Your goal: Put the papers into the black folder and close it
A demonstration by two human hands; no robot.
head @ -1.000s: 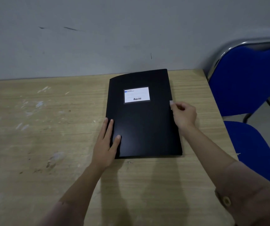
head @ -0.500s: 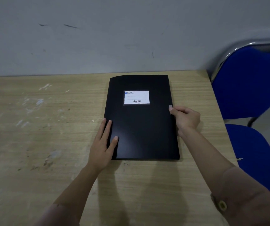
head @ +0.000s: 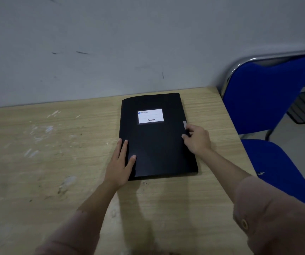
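The black folder (head: 157, 140) lies closed and flat on the wooden table, a white label (head: 150, 116) on its cover. No papers show outside it. My left hand (head: 121, 164) rests flat on the folder's near left edge, fingers spread, thumb on the cover. My right hand (head: 196, 139) curls over the folder's right edge, fingertips pinching the cover just below a small grey tab (head: 185, 125).
The wooden table (head: 56, 162) carries white paint smears on its left half and meets a grey wall at the back. A blue chair (head: 265, 100) with a chrome frame stands just past the table's right edge.
The folder has stayed closed and both hands have kept their places on it. The view has tilted up, showing more wall.
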